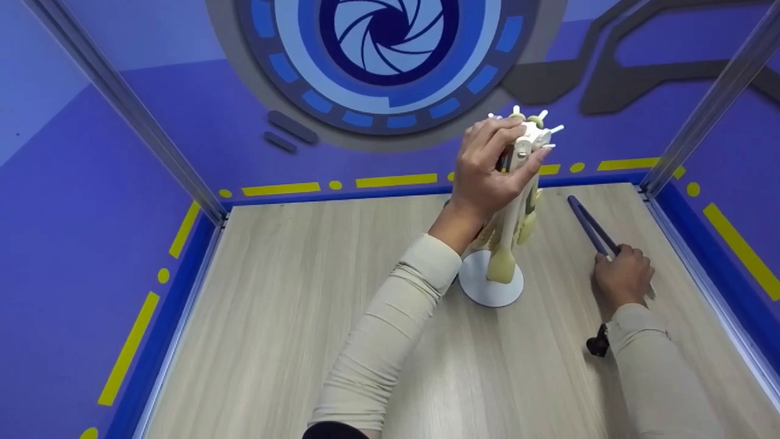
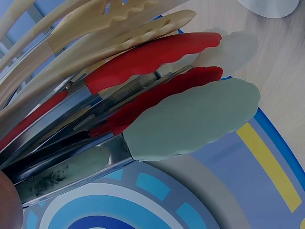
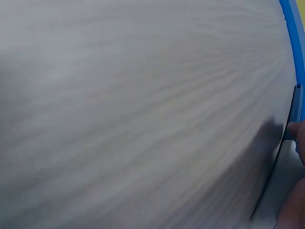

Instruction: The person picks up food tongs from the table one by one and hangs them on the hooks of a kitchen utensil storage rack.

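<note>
A white utensil stand [image 1: 492, 297] with a round base and short hooks round its top stands right of centre. My left hand [image 1: 487, 167] grips the stand's top, fingers and thumb wrapped round it. Several utensils hang below, among them a beige spatula [image 1: 501, 266]. The left wrist view shows red-tipped tongs [image 2: 152, 59] and, beside them, green-tipped tongs [image 2: 195, 119] whose handle runs to a finger at the left edge. To the right, my right hand [image 1: 627, 274] holds dark grey tongs [image 1: 587, 223] by the handle end, low over the table, tips pointing away.
The pale wooden table [image 1: 292, 317] is bounded by blue printed panels [image 1: 122, 244] and metal corner posts [image 1: 719, 85] at the back and sides. A small black object [image 1: 598, 341] sits at my right wrist.
</note>
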Demonstrator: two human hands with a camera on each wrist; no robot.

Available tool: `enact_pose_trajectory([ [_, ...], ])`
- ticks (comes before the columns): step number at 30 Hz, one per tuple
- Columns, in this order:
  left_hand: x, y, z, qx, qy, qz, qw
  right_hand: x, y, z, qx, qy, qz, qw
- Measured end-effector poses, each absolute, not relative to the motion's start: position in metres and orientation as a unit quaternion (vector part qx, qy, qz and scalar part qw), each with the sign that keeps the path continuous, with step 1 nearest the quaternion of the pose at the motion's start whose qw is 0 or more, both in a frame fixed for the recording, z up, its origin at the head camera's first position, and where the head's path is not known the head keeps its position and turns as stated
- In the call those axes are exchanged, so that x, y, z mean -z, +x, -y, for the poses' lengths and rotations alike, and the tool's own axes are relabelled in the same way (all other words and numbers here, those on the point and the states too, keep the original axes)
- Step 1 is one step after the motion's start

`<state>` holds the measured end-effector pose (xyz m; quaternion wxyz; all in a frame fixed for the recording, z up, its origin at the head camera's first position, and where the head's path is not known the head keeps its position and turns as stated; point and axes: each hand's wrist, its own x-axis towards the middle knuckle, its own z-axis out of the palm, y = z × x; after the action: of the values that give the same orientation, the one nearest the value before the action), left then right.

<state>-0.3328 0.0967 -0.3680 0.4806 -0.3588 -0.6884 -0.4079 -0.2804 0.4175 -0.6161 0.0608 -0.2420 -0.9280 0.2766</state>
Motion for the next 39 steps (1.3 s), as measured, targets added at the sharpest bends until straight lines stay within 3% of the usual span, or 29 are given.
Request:
enact_pose_trajectory([
  [39, 0.3701, -0.3332, -0.0982, 0.411, -0.352, 0.687, 0.485, 0.6217, -0.2818, -0.4213, -0.282, -0.253, 0.925, 0.040],
])
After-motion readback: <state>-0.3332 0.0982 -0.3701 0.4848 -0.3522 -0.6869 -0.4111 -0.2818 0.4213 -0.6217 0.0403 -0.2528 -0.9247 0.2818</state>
